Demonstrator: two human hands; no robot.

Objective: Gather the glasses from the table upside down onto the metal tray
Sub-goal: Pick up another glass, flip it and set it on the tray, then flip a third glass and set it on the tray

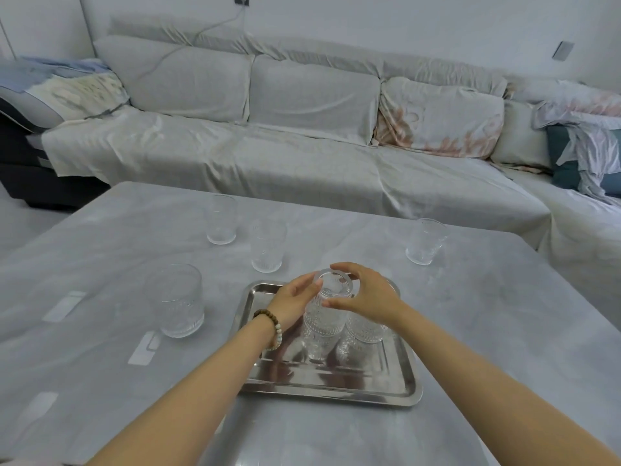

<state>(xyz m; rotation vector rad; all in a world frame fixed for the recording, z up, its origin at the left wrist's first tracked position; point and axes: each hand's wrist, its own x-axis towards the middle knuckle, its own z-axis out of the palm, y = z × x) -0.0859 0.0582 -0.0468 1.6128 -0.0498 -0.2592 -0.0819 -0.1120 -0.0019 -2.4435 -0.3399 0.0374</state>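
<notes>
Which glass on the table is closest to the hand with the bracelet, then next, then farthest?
From the left hand:
1. Short wide glass, to its left.
2. Middle glass, just beyond the tray.
3. Far-left tall glass, farther back.
4. Right glass, across on the far right.

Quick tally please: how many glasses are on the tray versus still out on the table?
Glasses on the metal tray: 2 (held glass, second glass)
Glasses on the table: 4 ()
Total: 6
</notes>
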